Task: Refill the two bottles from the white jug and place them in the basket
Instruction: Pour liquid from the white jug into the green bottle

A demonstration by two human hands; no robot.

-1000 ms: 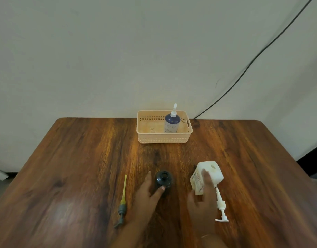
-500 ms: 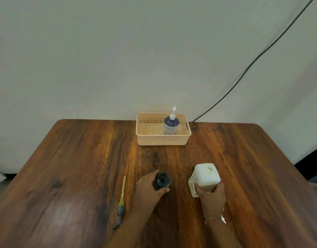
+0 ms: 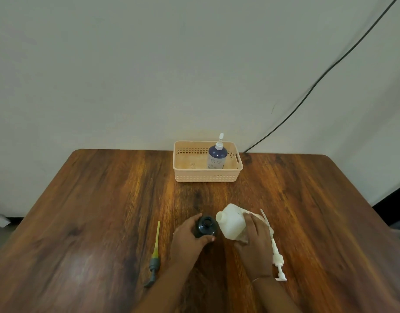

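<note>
A dark open bottle [image 3: 206,225] stands upright near the table's front, and my left hand [image 3: 190,239] wraps around its left side. My right hand [image 3: 254,239] grips the white jug [image 3: 231,222], lifted and tilted left so its open mouth sits just beside the dark bottle's neck. No liquid stream is visible. A blue bottle with a white pump [image 3: 217,154] stands upright in the right half of the peach basket [image 3: 183,175] at the table's far edge.
A grey pump head with a yellow tube [image 3: 155,254] lies on the table left of my left hand. A white pump with its tube [image 3: 274,249] lies right of my right hand. A black cable [image 3: 307,91] runs down the wall.
My right hand has lifted the white jug off the table and tipped it left toward the dark bottle's mouth. My left hand stays closed around the dark bottle.
</note>
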